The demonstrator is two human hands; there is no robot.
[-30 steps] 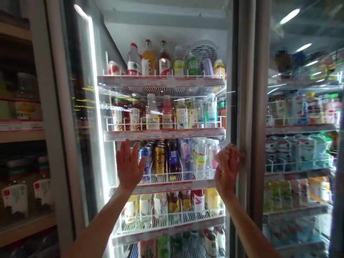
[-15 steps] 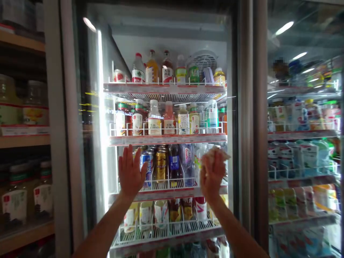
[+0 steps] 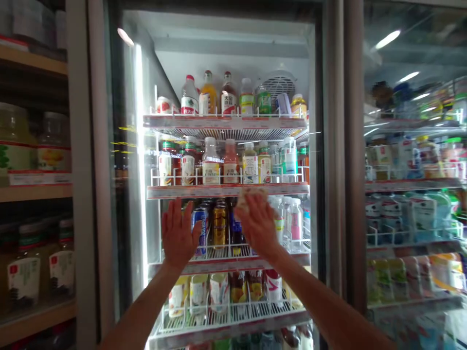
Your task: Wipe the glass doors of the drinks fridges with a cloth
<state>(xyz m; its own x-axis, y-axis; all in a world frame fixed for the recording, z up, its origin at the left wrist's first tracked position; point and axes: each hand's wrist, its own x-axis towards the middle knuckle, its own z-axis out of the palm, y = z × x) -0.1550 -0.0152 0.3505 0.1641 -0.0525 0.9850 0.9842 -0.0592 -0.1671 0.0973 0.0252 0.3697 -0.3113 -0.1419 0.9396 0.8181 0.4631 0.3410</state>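
Note:
My left hand [image 3: 178, 237] lies flat on the glass door [image 3: 233, 48] of a lit drinks fridge, fingers spread and pointing up, in front of a blue can [image 3: 199, 221]. My right hand [image 3: 257, 224] is pressed to the same glass a little to the right, in front of the dark bottles. Its fingers are closed over a pale crumpled cloth [image 3: 248, 193] that sticks out above the fingertips, level with the red-edged shelf rail [image 3: 226, 190]. Behind the glass stand a gold can [image 3: 219, 221] and rows of bottles on wire shelves.
A second glass-door fridge [image 3: 408, 194] full of cartons and bottles stands to the right, past a grey door frame [image 3: 339, 146]. On the left, wooden shelves [image 3: 34, 192] hold large jars. Ceiling lights reflect in the right glass.
My right hand with the cloth has slid left across the glass, from the door's right edge to the middle. My left hand has stayed flat in place. The view shifted slightly down.

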